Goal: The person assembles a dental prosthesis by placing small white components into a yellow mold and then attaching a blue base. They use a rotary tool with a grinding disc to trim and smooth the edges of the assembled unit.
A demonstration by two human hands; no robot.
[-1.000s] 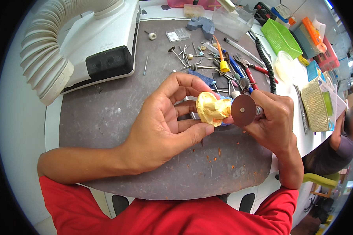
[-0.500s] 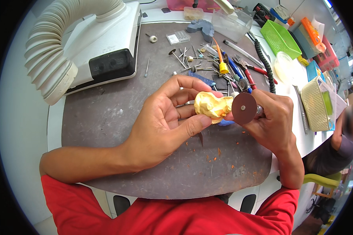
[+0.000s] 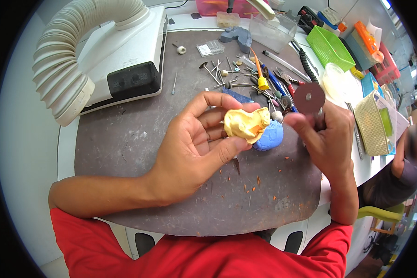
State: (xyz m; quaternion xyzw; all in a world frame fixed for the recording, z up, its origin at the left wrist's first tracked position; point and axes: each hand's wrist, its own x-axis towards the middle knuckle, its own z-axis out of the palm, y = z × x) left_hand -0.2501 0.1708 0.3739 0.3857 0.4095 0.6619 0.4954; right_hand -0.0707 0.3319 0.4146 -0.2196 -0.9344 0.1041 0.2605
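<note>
Between the thumb and fingers of my left hand (image 3: 197, 139) is a yellow dental plaster model (image 3: 241, 124), held above the dark mat. My right hand (image 3: 329, 139), to its right, is closed round a rotary handpiece, most of which the fingers hide. A round brown sanding disc (image 3: 309, 98) is mounted on the handpiece's tip, apart from the model. Just behind and below the model, a blue moulded lump (image 3: 269, 135) lies on the mat, partly covered by it.
Several burs and mounted bits (image 3: 231, 83), a yellow-tipped tool (image 3: 262, 82) and red-handled pliers (image 3: 287, 79) crowd the mat's far right. A white machine with a ribbed hose (image 3: 62, 65) stands left. Baskets (image 3: 331, 48) line the right. Another person (image 3: 389, 180) sits at far right.
My right hand has moved right and the disc has drawn away up and right from the yellow model. The model has shifted slightly left, showing more of the blue lump.
</note>
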